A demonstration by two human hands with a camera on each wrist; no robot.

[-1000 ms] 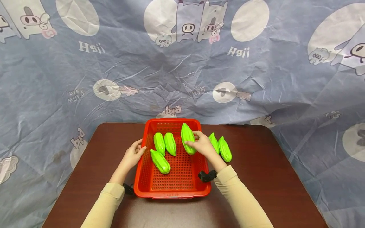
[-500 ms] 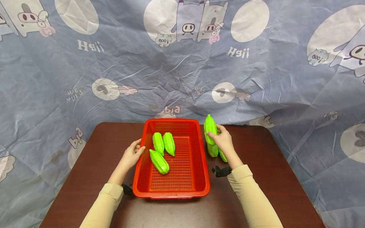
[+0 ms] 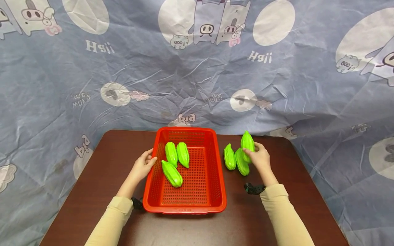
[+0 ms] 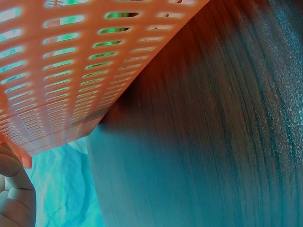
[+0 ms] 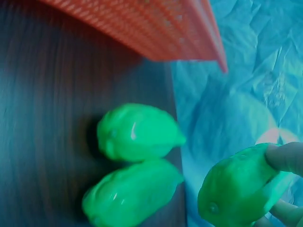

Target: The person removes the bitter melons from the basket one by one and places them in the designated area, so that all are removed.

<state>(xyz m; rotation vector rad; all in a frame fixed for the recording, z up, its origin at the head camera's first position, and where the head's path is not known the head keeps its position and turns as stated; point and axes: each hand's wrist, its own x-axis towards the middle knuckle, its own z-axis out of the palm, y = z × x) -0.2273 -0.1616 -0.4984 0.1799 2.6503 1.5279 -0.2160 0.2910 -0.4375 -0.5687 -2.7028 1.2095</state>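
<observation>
My right hand (image 3: 260, 158) pinches a light green, ribbed bitter gourd (image 3: 247, 145) between thumb and fingers, its pointed tip upward. It is raised over the table, right of the basket. Below and to its left, two more lie side by side: one gourd (image 3: 229, 157) nearer the basket and another gourd (image 3: 241, 164), partly covered by the held one in the head view. My left hand (image 3: 144, 164) grips the left rim of the red plastic basket (image 3: 184, 209). Inside lie three gourds: one gourd (image 3: 172, 173) in front, a pair of gourds (image 3: 183, 154) behind.
The dark brown wooden table (image 3: 292, 205) carries everything. A blue-grey patterned cloth (image 3: 197, 82) hangs behind its far edge and at the sides. The basket's slotted side wall (image 4: 85, 71) stands close beside my left wrist.
My right hand has carried the gourd from over the basket out to the right, above the gourds on the table. The left hand stays on the rim.
</observation>
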